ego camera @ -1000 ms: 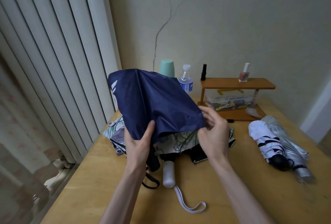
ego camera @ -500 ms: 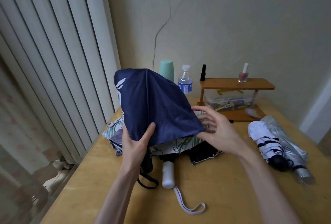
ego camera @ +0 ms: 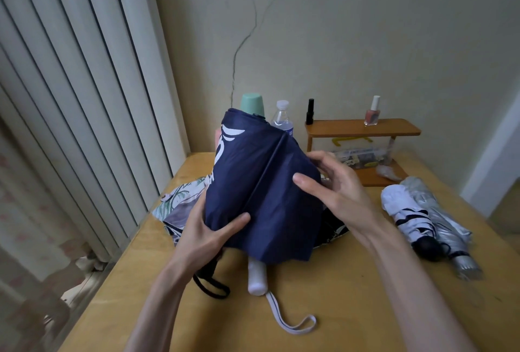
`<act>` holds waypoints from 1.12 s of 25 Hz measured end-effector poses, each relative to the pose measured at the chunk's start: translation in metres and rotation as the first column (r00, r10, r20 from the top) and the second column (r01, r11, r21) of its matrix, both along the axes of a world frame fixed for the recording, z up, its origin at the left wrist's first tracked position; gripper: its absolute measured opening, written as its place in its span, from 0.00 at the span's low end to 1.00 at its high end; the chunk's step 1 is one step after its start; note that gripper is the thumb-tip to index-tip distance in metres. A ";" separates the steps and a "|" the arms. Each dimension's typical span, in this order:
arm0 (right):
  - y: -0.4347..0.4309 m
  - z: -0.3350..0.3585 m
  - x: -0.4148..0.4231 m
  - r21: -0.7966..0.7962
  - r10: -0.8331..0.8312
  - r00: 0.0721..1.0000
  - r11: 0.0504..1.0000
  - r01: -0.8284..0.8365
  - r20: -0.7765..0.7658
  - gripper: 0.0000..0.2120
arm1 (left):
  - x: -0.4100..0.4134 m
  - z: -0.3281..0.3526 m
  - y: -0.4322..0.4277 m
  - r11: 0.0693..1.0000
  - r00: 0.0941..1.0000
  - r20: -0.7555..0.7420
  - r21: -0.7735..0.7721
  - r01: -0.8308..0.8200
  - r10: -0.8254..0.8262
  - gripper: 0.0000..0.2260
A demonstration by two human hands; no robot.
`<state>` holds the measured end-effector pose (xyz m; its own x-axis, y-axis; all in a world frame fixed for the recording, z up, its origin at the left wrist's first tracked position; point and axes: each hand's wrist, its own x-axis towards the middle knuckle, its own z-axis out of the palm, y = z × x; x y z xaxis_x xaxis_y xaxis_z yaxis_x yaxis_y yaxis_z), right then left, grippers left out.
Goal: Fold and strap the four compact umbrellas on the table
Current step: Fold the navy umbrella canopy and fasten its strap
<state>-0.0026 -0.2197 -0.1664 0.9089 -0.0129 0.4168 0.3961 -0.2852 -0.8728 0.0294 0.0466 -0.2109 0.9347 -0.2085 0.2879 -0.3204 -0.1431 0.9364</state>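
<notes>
A navy umbrella [ego camera: 261, 183] with a white print stands tilted above the table's middle, its canopy loose. My left hand [ego camera: 208, 233] grips its lower left side, thumb across the cloth. My right hand [ego camera: 334, 191] lies against the canopy's right side with fingers spread and slightly bent. Under it lies a leaf-patterned umbrella [ego camera: 180, 205] with a white handle [ego camera: 256, 278] and white wrist strap [ego camera: 289, 320]. A black strap loop [ego camera: 209, 287] hangs below my left hand. At the right lie a folded white-and-black umbrella [ego camera: 408, 213] and a silver one [ego camera: 439, 219].
A small wooden shelf [ego camera: 363, 129] at the back carries a nail polish bottle [ego camera: 372, 112] and a black bottle [ego camera: 310, 112]. A green cup [ego camera: 251, 104] and a water bottle [ego camera: 281, 118] stand behind the navy umbrella. Vertical blinds [ego camera: 84, 98] line the left; the yellow table [ego camera: 351, 309] spreads below.
The navy canopy has been drawn narrower and swung to the right. My right hand let go of the hem and moved up onto the canopy's right side.
</notes>
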 end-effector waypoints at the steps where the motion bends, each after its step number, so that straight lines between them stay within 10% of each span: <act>1: 0.001 0.002 -0.001 0.020 0.015 1.000 1.000 -0.015 0.002 0.21 | 0.000 0.001 0.001 1.000 1.000 0.003 0.016 0.006 -0.006 0.30; 11: -0.034 0.019 -0.021 -0.269 -0.117 0.992 0.958 0.101 -0.044 0.21 | 0.002 0.000 0.007 0.999 1.000 0.001 -0.025 -0.022 0.022 0.30; 18: -0.038 0.014 -0.023 -0.097 0.185 0.975 0.976 -0.197 -0.127 0.11 | 0.005 -0.004 0.013 1.000 0.999 -0.033 -0.010 0.001 -0.002 0.33; 28: -0.045 0.012 -0.023 0.043 0.109 0.984 0.994 -0.104 -0.140 0.05 | 0.004 -0.002 0.012 0.998 0.999 -0.042 -0.060 -0.012 0.009 0.40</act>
<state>-0.0252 -0.2647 -0.1546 0.9559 0.0745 0.2842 0.2937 -0.2165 -0.9310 0.0330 0.0587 -0.2129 0.9481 -0.1822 0.2607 -0.2800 -0.0893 0.9558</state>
